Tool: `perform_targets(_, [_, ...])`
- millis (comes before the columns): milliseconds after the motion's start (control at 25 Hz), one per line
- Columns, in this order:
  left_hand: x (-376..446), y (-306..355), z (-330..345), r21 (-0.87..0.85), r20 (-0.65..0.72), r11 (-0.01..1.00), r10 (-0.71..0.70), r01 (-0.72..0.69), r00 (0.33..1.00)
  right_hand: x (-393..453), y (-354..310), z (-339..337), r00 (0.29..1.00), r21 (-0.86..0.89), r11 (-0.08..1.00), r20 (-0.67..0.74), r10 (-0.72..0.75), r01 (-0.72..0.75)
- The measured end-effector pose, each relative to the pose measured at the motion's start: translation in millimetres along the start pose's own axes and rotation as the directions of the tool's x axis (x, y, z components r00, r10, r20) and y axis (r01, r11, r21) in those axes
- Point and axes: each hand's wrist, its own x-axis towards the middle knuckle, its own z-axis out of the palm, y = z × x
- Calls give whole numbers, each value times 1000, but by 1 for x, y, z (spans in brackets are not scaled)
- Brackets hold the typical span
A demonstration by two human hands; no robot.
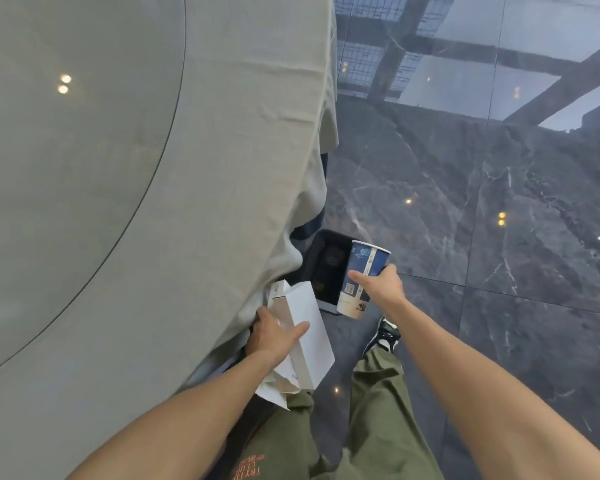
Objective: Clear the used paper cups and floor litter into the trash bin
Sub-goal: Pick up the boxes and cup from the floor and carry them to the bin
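One tall blue-and-cream printed paper cup (361,278) sits at the centre of the frame, tilted with its white rim toward the upper right and its cream base toward the lower left, gripped around its middle by the right hand (381,287), whose fingers and thumb are closed on the wall. It hangs directly over the near right edge of the dark rectangular trash bin (321,268), which stands on the floor just beside the hanging cloth; something dark and round lies inside the bin, though what it is cannot be told. Just left of and below the bin, the left hand (274,337) is wrapped around a flat white cardboard box (309,327) together with a second pale box (278,292) and crumpled white paper (278,386), the thumb laid across the top face. Further out, the grey-green tablecloth (222,168) fills the left half of the frame and the dark veined marble floor (482,220) the right. The step in hand looks like the drop itself: both hands have arrived loaded. Next, the cup probably needs carrying slightly left over the opening before the fingers let go, then the left hand's bundle brought over the same mouth, which looks narrow for the long box.
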Motion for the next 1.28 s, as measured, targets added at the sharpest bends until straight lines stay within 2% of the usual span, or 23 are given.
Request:
perform_targets(160, [7,-14,-9,-40,17,999,29,-29,999,-2,-6,22,1000,-87,996,7,-3,4])
perform_targets(360, [4,-9,-10,-117,12,991,73,-71,997,-13,15,25,994,-182,982,105,-39,58])
perform_targets(440, [4,-3,-10,-166,2,982,86,-85,996,-21,26,21,973,-180,982,231,-13,56])
perform_targets(520, [4,2,-9,-226,17,970,97,-91,995,-32,39,16,892,-180,984,444,82,-1])
perform_targets(600, [4,6,-7,-251,45,962,122,-107,991,-37,52,12,828,-221,975,543,144,-25])
perform_targets(800, [8,13,1,-281,141,958,105,-62,985,-42,74,-4,798,-114,986,579,167,-124])
perform_targets(880, [9,11,4,-261,141,965,72,-33,987,-41,78,-12,787,29,980,600,142,-199])
perform_targets(920, [10,8,7,-251,139,968,50,-14,989,-41,79,-14,816,114,969,565,120,-221])
perform_targets(1000, [13,0,12,-240,142,970,0,35,990,-34,78,-13,918,201,961,383,100,-188])
perform_targets(1040, [15,-4,14,-246,134,967,-29,61,991,-31,76,-11,960,200,968,262,95,-151])
perform_targets(1120, [17,-12,17,-242,122,966,-67,95,990,-22,71,-6,992,162,981,88,92,-105])
perform_targets(1280, [8,-16,17,-236,128,968,-59,88,990,-7,57,6,997,113,992,48,57,-62])
